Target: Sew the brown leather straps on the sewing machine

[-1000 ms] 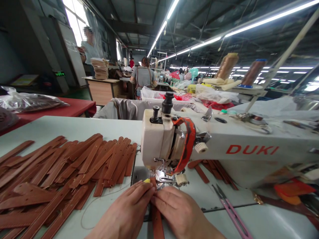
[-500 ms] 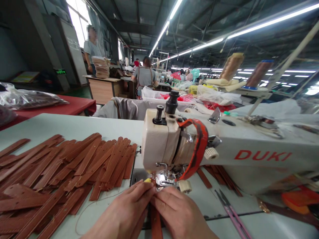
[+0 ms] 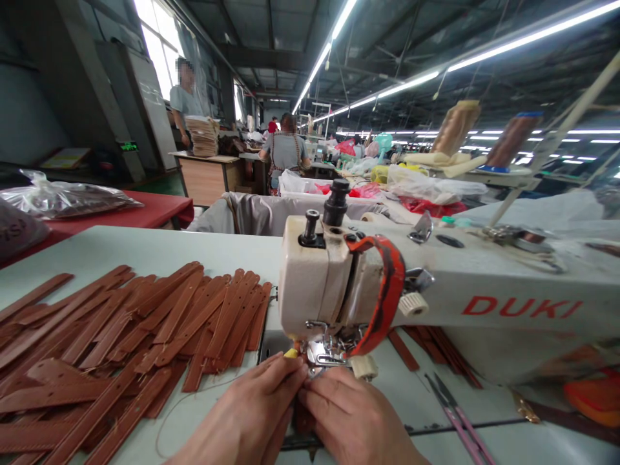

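A brown leather strap (image 3: 303, 418) lies between my hands, its far part hidden by my fingers and the presser foot (image 3: 323, 354) of the sewing machine (image 3: 310, 278). My left hand (image 3: 252, 403) has its fingers closed on the strap's left side, just in front of the foot. A small yellow piece (image 3: 290, 353) shows at those fingertips. From the right, my right hand (image 3: 356, 413) presses the same strap with bent, closed fingers. Left of the machine lies a large pile of stitched brown straps (image 3: 145, 323), and a loose thread (image 3: 167, 416) curls beside my left wrist.
Pink-handled scissors (image 3: 458, 416) lie right of my hand. More straps (image 3: 440, 355) sit beneath the machine arm. A red table (image 3: 165, 206) with a plastic bag (image 3: 72, 197) stands at the left. Two people (image 3: 285, 152) are farther back, near thread cones (image 3: 458, 129).
The strap has slid forward under the foot; its near end now shows between my hands. Both hands keep their hold. The view has shifted slightly left.
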The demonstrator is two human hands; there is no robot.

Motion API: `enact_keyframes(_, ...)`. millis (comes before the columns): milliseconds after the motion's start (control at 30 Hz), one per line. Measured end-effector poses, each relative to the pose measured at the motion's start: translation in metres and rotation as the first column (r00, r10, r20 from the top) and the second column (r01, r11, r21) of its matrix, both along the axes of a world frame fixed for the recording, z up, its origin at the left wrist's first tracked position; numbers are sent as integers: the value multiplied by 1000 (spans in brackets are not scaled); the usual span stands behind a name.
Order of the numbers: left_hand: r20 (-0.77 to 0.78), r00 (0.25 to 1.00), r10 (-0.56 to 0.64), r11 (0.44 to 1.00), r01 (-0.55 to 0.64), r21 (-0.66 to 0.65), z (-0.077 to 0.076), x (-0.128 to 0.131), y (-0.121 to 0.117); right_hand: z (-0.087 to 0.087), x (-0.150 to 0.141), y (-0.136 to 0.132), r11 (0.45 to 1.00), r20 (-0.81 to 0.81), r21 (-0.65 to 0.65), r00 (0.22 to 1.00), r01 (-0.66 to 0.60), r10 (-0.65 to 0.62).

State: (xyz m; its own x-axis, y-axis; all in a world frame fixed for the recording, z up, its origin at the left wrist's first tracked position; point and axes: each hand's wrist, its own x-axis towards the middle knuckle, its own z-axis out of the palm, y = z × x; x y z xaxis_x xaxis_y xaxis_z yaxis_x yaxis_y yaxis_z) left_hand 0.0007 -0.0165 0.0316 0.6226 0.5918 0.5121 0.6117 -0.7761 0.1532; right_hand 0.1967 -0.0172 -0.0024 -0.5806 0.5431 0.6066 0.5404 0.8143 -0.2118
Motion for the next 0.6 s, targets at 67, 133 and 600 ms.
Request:
enact_keyframes(67, 25, 1000, 3, 999, -4, 32, 6, 3, -1, 1, 1, -2, 1000, -12, -9, 1000, 22, -22)
enact_keyframes(133, 30, 999, -11, 999, 10, 30, 10, 5, -2, 3, 3, -4, 999, -37, -13, 998, 51, -52)
enact_keyframes(600, 16, 999, -32, 991, 34, -130, -5, -5, -3, 5, 7, -10, 993, -96, -11, 988, 121, -121)
